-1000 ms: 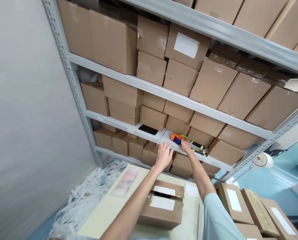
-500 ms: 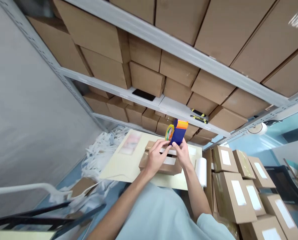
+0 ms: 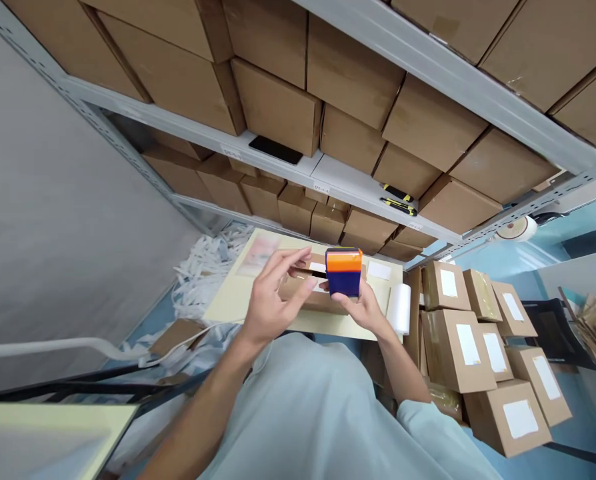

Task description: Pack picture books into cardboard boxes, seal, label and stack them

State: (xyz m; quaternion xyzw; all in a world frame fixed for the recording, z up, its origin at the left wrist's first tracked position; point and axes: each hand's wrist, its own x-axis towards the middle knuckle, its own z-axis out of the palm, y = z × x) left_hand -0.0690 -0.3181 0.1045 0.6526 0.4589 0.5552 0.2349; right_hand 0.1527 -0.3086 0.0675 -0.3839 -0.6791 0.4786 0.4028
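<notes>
A person in a pale blue shirt [image 3: 318, 407], seen from a camera on their own head, looked down at a cream-topped table [image 3: 231, 297] set before metal shelving. The right hand [image 3: 362, 307] held an orange and dark blue tape dispenser [image 3: 344, 273] upright above the table, in front of the right part of a cardboard box [image 3: 323, 303]. That hand's thumb pressed against the dispenser's lower edge and a fingertip showed at its left side, pinching it between them; the other fingers were hidden.

The left hand [image 3: 273, 300] was empty, to the left of the dispenser and apart from it. Its fingers reached to the right over the box's left end, with a wide gap between them and the thumb. From this angle it was hard to tell whether the fingertips touched the cardboard.

The box bore white labels and had a dark gap across its top. A white roll [image 3: 399, 310] stood near the table's right edge, beside stacked cartons [image 3: 443, 353] with white labels. Beyond the table, 2 black and yellow utility knives [image 3: 399, 206] lay on a shelf [image 3: 348, 179] lined with brown boxes [image 3: 351, 140]. A flat black object [image 3: 277, 150] lay farther left on it. White shredded material [image 3: 205, 267] was heaped left of the table.
</notes>
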